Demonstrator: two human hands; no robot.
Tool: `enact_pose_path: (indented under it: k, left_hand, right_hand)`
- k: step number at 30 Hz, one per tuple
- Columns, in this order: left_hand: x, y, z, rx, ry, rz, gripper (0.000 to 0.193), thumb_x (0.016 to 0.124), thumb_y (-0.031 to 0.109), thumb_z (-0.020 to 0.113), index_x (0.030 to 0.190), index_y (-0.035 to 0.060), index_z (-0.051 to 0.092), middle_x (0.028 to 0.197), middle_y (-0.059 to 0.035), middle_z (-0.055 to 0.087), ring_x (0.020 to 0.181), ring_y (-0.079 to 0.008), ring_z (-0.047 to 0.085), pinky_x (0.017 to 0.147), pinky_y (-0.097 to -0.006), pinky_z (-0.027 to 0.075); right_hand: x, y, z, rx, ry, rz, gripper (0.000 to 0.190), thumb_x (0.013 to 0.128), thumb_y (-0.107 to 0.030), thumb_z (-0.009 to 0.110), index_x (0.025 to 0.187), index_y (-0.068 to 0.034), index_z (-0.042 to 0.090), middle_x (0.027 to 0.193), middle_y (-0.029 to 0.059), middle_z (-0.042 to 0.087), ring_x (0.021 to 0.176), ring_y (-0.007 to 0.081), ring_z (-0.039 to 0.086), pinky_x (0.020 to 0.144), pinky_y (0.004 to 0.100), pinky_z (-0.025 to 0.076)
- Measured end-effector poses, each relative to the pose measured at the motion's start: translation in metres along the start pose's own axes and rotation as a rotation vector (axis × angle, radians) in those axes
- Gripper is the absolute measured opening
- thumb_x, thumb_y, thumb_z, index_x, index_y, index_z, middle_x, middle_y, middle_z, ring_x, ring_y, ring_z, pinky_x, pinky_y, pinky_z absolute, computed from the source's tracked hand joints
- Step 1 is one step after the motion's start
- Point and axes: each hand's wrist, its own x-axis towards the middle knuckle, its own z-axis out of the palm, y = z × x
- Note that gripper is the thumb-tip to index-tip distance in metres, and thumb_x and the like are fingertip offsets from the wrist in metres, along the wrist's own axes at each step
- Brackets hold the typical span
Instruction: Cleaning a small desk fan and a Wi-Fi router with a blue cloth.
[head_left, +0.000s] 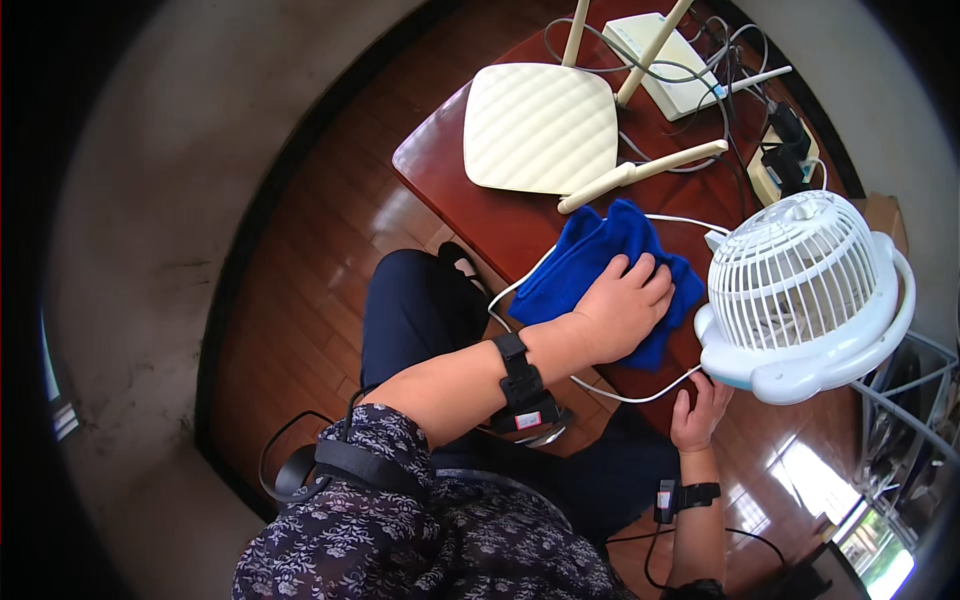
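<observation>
A blue cloth (581, 277) lies bunched near the front edge of the dark red table (442, 161). My left hand (626, 307) rests on it from above, fingers curled into the fabric and thumb hidden. To the right, a white fan (799, 292) with a round slatted cage and a light blue-white rim stands at the table's edge, its cage tilted up. My right hand (701, 412) is at the lower left of the fan's rim, thumb apart and fingertips partly hidden at the rim, so whether it grips the fan cannot be told.
A cream router (540, 127) with long antennas lies beyond the cloth. Behind it are a white router (664, 67), tangled cables and a power strip (761, 169) with black adapters. A white cord (637, 400) loops off the table edge. A metal-framed rack (907, 390) stands at the right.
</observation>
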Motion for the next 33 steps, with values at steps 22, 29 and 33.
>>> enact_pose_path:
  k: [22,29,33]
  left_hand:
    - [0.015,-0.013,0.007,0.165,-0.041,0.106,0.050,0.089,0.025,0.052,0.133,0.0017,0.055,0.138,-0.0146,0.050,0.119,-0.0280,0.045,0.093,-0.0366,0.038]
    - [0.030,-0.016,0.016,0.009,0.018,0.049,0.047,0.089,0.026,0.054,0.131,0.0048,0.057,0.136,-0.0111,0.051,0.123,-0.0271,0.044,0.099,-0.0391,0.036]
    - [-0.016,-0.020,0.004,-0.161,0.053,0.176,0.038,0.085,0.022,0.060,0.120,0.0081,0.062,0.125,-0.0052,0.058,0.118,-0.0235,0.048,0.095,-0.0372,0.039]
  right_hand:
    - [0.004,-0.034,0.016,0.043,0.089,0.200,0.031,0.089,-0.016,0.054,0.116,-0.001,0.057,0.127,0.0183,0.053,0.121,0.0394,0.047,0.106,0.0511,0.034]
    - [0.002,-0.036,0.023,-0.182,0.298,0.232,0.034,0.093,-0.022,0.053,0.116,0.003,0.057,0.127,0.0193,0.054,0.123,0.0387,0.045,0.106,0.0519,0.032]
    - [0.004,-0.041,0.021,-0.201,0.306,0.233,0.036,0.094,-0.025,0.051,0.117,0.001,0.057,0.125,0.0188,0.055,0.120,0.0380,0.047,0.104,0.0511,0.034]
